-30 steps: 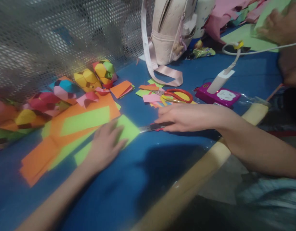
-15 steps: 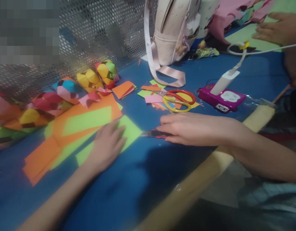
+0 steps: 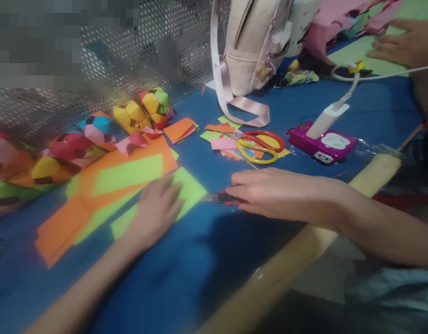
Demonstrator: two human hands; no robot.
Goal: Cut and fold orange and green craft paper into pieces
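My left hand lies with fingers apart on a lime-green paper sheet, pressing it to the blue table. My right hand is closed around a utility knife with a black and red handle. The knife lies low over the table, its blade pointing left at the right corner of the green sheet. Whether the blade is in the paper or only beside it, I cannot tell. Under and left of my left hand are overlapping orange paper sheets and more green ones.
Scissors with red and yellow handles lie on paper scraps. Folded paper models line the mesh partition. A pale backpack stands behind, a purple power adapter with charger to the right. Another person's hand rests on paper at upper right.
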